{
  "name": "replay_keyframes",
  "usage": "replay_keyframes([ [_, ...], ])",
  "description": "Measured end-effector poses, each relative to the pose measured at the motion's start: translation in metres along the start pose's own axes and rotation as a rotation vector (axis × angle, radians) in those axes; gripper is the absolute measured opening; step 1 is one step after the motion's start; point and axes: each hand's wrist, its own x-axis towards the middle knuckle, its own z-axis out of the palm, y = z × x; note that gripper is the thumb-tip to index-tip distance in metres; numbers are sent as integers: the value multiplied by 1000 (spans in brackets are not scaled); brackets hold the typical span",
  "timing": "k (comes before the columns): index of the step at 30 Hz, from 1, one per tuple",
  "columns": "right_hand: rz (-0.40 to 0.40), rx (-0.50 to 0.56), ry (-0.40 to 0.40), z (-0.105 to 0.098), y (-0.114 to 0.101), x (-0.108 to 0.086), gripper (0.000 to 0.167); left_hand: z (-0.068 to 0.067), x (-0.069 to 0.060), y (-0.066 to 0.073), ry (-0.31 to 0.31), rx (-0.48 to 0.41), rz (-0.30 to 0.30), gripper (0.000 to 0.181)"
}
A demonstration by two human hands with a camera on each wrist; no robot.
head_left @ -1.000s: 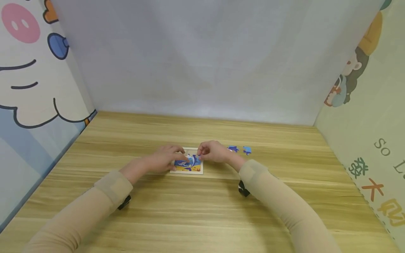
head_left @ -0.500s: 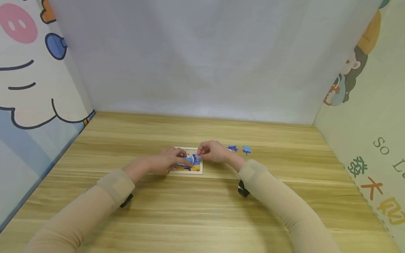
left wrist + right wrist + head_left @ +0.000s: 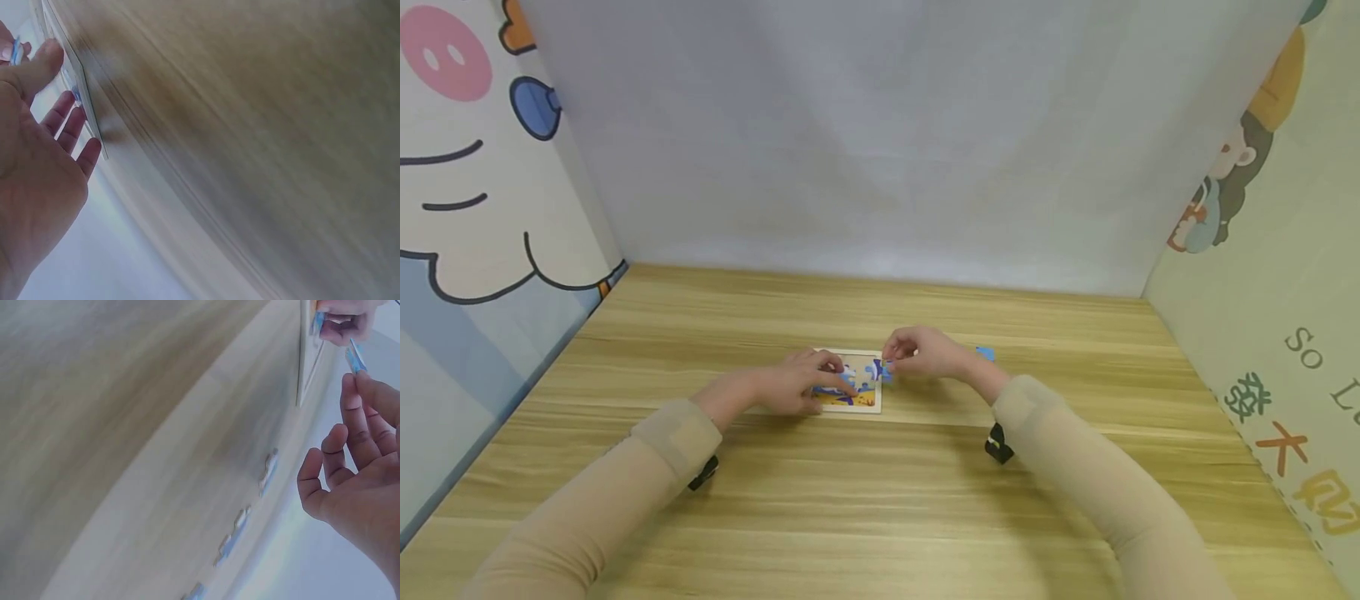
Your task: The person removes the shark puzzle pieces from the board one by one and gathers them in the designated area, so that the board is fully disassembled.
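Note:
A small jigsaw puzzle (image 3: pixel 857 401) in a pale frame lies flat on the table, its picture blue and yellow. My left hand (image 3: pixel 797 382) rests over its left side, fingers loosely bent and fingertips on or close to the picture. Thumb and index finger of my right hand (image 3: pixel 925 352) pinch a blue puzzle piece (image 3: pixel 886 369) at the frame's right edge. That puzzle piece (image 3: pixel 355 356) is tilted and held off the board in the right wrist view. Bare tan backing shows in the upper part of the frame. My left hand covers the puzzle's left part.
A loose blue piece (image 3: pixel 986 353) lies right of the frame, partly behind my right wrist. Several loose pieces (image 3: pixel 232 536) lie in a row on the wooden table (image 3: pixel 850 500) in the right wrist view. A pale cloth (image 3: pixel 880 150) hangs behind the table; printed panels stand on both sides.
My right hand has moved slightly right and up with the pinched piece, which now shows beside the frame. The left index finger has shifted lower on the puzzle.

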Motion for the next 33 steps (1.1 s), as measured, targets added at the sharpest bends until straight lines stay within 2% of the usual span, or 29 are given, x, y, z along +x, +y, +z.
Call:
replay_keyframes([
  [6,-13,-36,27,-16,5,-15,12,1,-1,-1,16,-34,9,49],
  [11,-14,-2,32,-31,8,-31,11,4,-2,-2,41,-43,26,48],
  [19,0,23,47,-51,25,-55,14,4,-2,-1,41,-28,10,48],
  [33,96,12,34,-69,66,-91,14,4,-2,1,34,-46,-10,49],
])
